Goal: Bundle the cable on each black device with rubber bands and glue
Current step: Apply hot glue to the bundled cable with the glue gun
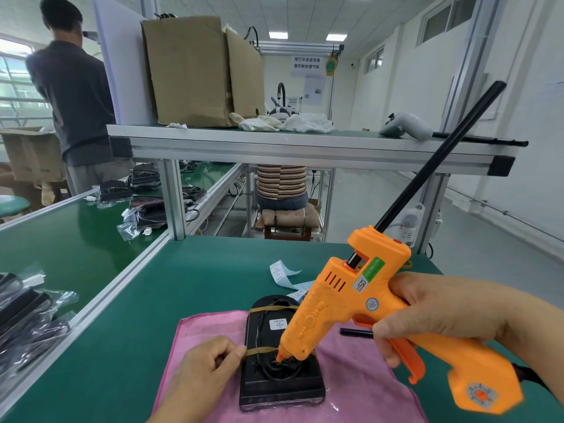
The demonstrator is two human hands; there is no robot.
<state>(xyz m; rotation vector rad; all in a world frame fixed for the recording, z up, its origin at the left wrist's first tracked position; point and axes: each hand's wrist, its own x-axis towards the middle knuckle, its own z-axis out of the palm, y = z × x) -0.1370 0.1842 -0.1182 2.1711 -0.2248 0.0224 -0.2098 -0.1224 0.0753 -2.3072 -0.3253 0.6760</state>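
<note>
The left hand [201, 372] is curled against the left edge of the black device [259, 389], pinching it beside the nearer rubber band [263, 350]. The device lies on a pink cloth [360, 380] on the counter [183, 270], its long axis running near to far. Further right, the right hand [451, 309] grips the glue gun [335, 303] with a finger at the trigger. The nozzle slants down-left onto the coiled cable [271, 375] and hides any glue there.

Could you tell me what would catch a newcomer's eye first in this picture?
The bright orange glue gun, gripped in the right hand, dominates the lower right, its nozzle down on the black device. That device lies on a pink cloth, with the left hand holding its left edge.
</note>
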